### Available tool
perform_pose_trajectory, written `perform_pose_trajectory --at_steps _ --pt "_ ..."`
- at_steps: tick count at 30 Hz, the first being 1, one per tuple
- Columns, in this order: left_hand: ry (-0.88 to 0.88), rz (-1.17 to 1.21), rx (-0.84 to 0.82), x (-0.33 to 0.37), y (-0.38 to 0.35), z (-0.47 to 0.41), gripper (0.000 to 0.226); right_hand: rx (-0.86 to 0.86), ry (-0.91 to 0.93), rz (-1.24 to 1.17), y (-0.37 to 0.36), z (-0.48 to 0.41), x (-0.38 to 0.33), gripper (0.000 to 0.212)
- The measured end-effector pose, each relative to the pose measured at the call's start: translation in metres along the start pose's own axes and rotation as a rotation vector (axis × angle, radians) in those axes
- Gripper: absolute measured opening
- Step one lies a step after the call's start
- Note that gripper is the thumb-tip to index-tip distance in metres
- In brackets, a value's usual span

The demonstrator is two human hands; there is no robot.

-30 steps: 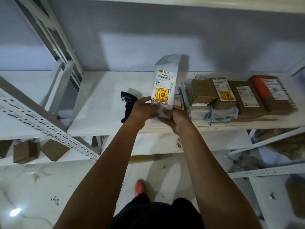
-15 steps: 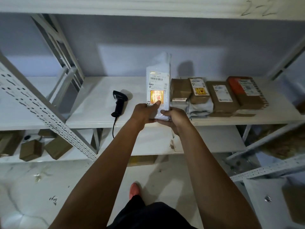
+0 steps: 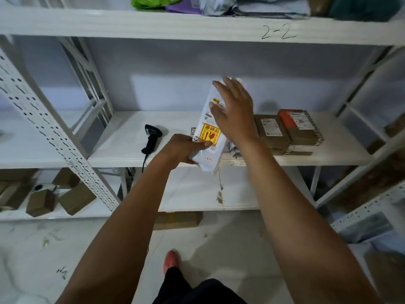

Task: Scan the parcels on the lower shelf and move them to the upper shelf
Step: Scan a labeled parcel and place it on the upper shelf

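White plastic mailer (image 3: 210, 132) with a yellow fragile sticker, held upright in the air just right of the black scanner (image 3: 152, 137), bottom end overlapping the front edge of the lower shelf (image 3: 114, 155) bearing that scanner. Left hand (image 3: 182, 149) gripping the bottom left corner, thumb laid across the front. Right hand (image 3: 234, 113) spread wide with straight fingers over the upper front face; actual contact not resolvable through the blur.

Judged light, soft-skinned and slippery, with breakable contents by the sticker. Best taken at both ends or cradled from beneath, not pinched at one corner.

Brown boxes (image 3: 285, 130) farther right of the scanner, beyond the mailer, resting on the same board.

Upper shelf (image 3: 197, 27), marked 2-2, overhead of the scanner, its front lip to be cleared before any push inward. Soft bags (image 3: 252, 6) in green, purple and grey already crowding that edge, up and right of the scanner; free depth behind them hidden.

Open air above the scanner apparently ample for a tilt. Perforated post (image 3: 43, 119) left of the scanner, well apart from the likely lift path.
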State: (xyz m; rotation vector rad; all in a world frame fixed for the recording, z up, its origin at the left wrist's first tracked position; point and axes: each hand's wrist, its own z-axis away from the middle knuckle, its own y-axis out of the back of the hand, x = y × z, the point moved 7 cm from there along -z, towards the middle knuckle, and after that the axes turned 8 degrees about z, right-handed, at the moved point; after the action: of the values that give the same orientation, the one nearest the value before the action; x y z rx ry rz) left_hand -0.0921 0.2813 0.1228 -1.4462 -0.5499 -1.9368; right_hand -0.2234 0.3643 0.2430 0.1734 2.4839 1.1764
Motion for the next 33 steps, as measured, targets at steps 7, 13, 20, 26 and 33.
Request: perform_pose_trajectory --at_steps 7,13,20,26,33 --pt "0.001 0.034 -0.058 0.006 -0.01 0.03 0.044 -0.171 -0.348 -0.605 0.022 -0.008 0.047 0.017" --pt "-0.075 0.088 -0.011 0.037 -0.026 0.045 0.04 -0.08 -0.435 -0.981 0.038 -0.016 0.051 0.017" --pt "-0.255 0.136 0.001 0.098 -0.026 0.063 0.032 0.108 -0.328 -1.332 0.076 -0.049 0.021 0.028" --pt "-0.303 0.103 0.043 0.145 -0.003 0.07 0.031 0.154 -0.377 -1.321 0.088 -0.084 -0.005 0.028" --pt "-0.403 0.104 0.101 0.207 0.024 0.063 0.02 0.232 -0.395 -1.318 0.098 -0.143 -0.037 0.034"
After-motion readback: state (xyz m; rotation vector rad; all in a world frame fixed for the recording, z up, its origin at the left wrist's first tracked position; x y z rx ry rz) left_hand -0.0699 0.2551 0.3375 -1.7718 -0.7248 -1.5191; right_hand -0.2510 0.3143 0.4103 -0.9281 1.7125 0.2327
